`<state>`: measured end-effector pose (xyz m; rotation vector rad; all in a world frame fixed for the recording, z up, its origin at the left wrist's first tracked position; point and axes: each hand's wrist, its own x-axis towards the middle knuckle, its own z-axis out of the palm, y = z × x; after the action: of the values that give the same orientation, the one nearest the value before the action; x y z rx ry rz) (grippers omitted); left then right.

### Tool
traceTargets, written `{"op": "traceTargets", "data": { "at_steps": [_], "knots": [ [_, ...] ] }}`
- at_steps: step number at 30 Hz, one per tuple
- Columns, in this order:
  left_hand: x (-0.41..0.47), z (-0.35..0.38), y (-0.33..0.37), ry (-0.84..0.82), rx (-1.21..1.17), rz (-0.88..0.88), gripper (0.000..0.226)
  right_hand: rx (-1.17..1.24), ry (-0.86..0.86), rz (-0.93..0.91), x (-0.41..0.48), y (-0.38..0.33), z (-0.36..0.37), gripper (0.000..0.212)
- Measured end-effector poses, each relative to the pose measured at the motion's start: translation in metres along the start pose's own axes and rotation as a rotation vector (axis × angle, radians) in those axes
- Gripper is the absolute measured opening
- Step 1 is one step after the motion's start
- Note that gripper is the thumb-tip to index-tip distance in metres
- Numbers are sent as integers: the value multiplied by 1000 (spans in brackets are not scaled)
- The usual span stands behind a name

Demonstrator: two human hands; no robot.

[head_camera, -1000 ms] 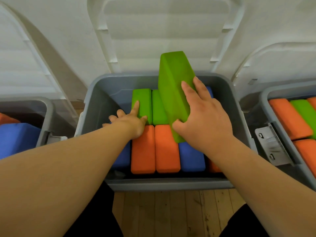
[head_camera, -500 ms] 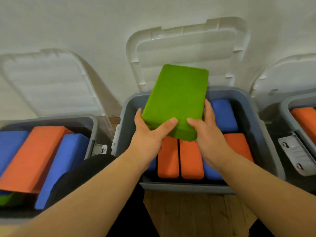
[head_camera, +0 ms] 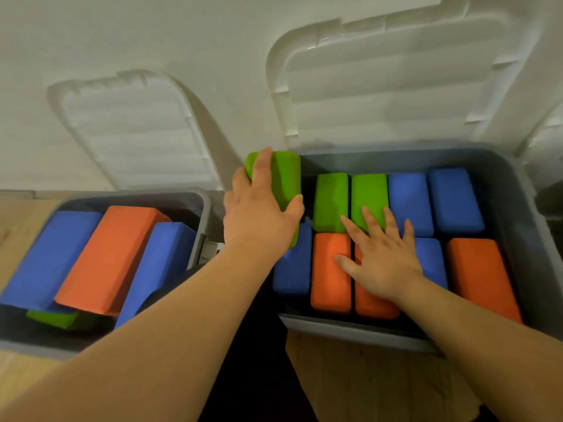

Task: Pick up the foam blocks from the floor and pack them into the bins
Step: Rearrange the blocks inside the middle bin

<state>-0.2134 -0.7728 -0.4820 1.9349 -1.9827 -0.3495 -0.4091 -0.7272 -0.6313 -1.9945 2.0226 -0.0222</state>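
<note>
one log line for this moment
left hand grips green foam block | right hand flat on packed blocks | bin lid open

Two bins sit side by side on the floor. An open lid stands behind each. In the left bin, blocks lie in a loose pile. In the right bin, blocks fill a back row and a front row. The left hand holds one block above that bin's left end. The right hand lies across both rows.
</note>
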Motion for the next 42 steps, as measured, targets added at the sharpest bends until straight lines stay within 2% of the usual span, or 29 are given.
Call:
{"op": "traceTargets", "data": {
  "at_steps": [4,6,10,14,21,24,27,36,39,42],
  "knots": [
    [0,9,3,-104,-10,-52,115,2,-10,13,0,5,-1,84],
    [3,6,2,-123,-20,-39,117,11,-12,18,0,4,-1,85],
    [20,-14,-4,-150,-105,-51,112,10,-8,21,0,6,-1,85],
    [43,-19,0,-237,-58,-37,107,-17,-2,18,-1,7,1,84],
    [92,21,5,-400,39,-91,102,-11,12,30,-1,2,-1,83],
    [82,52,22,-340,135,36,82,-28,6,53,1,3,-1,86],
    [82,64,19,-294,136,56,73,-37,3,57,3,4,1,87],
    [86,84,-6,-327,99,27,69,-68,-39,64,6,0,-1,87],
    [95,107,-19,-411,91,-50,70,-65,-39,63,5,-5,-2,87],
    [118,127,-17,-461,131,-55,70,-53,-36,67,6,-6,-3,86]
  ]
}}
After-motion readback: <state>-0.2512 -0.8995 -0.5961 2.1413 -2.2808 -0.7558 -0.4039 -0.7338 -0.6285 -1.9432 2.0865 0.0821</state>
